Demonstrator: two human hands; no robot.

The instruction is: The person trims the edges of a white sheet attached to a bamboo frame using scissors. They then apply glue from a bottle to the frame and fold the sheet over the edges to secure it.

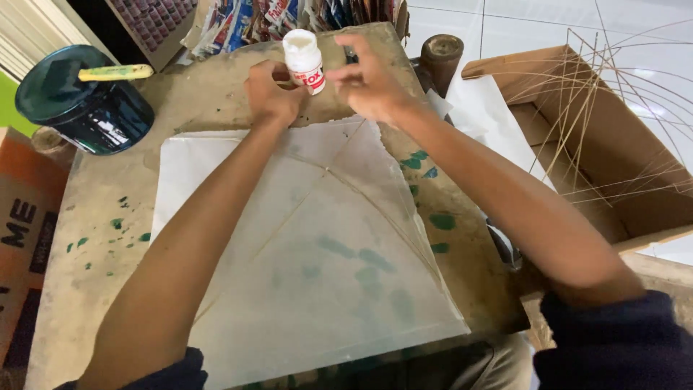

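While both hands meet at the far edge of the table (101,238), the small white glue bottle (304,61) stands upright between them, long axis vertical, cap up. Left hand (272,92) curls its fingers against the bottle's lower side, probably gripping, though the contact is hidden. Right hand (369,81) has fingers loosely spread, fingertips just beside the label. Below lies a thin paper sheet (325,260) with crossed bamboo sticks (361,198)

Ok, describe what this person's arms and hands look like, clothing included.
Both forearms are bare. Dark navy sleeves are pushed up past the elbows: left sleeve, right sleeve. The left hand and right hand wear no gloves; no rings or watch show.
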